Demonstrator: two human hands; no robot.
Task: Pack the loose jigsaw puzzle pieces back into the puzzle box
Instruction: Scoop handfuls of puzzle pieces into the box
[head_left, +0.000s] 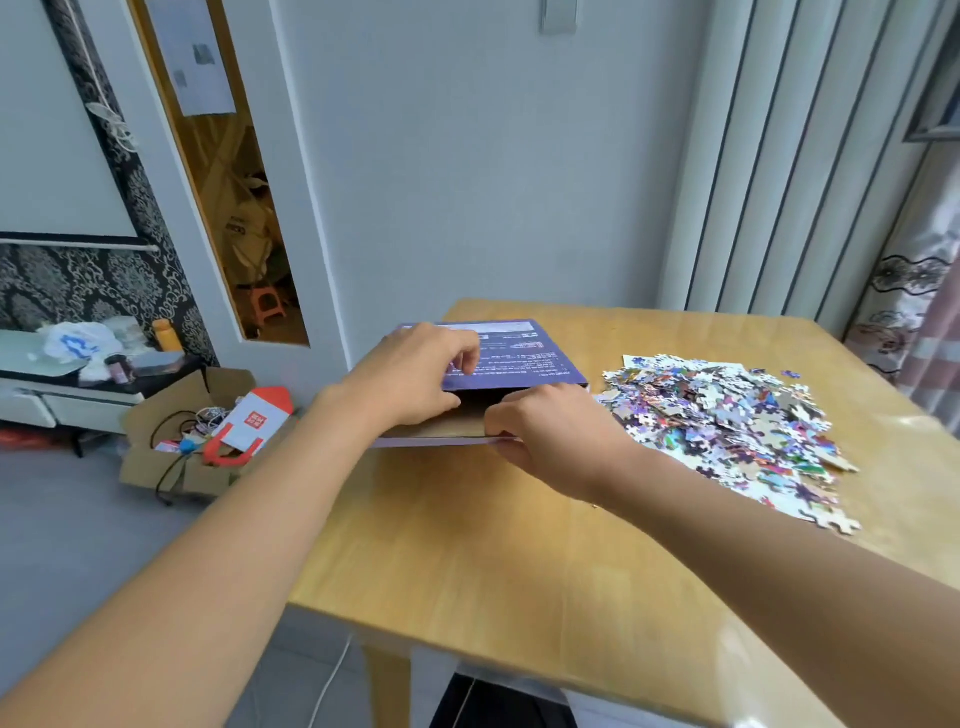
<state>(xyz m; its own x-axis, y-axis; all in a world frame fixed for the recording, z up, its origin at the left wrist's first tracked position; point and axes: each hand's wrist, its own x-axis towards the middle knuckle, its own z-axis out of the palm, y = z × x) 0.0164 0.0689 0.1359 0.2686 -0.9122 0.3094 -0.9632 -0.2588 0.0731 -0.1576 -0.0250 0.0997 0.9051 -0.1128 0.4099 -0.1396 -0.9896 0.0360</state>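
A flat purple puzzle box (519, 358) lies at the table's far left edge, its near end gaping open and showing a brown cardboard inside. My left hand (410, 374) grips the upper panel of the box at that opening, thumb under it. My right hand (545, 431) pinches the lower flap at the box's near edge. A heap of loose, colourful jigsaw pieces (727, 421) is spread on the table to the right of the box, apart from both hands.
The wooden table (493, 561) stands against a white wall, with a radiator and a curtain at the right. On the floor to the left sits an open cardboard box (182, 447) with cables and a red-and-white paper bag. A low cabinet stands further left.
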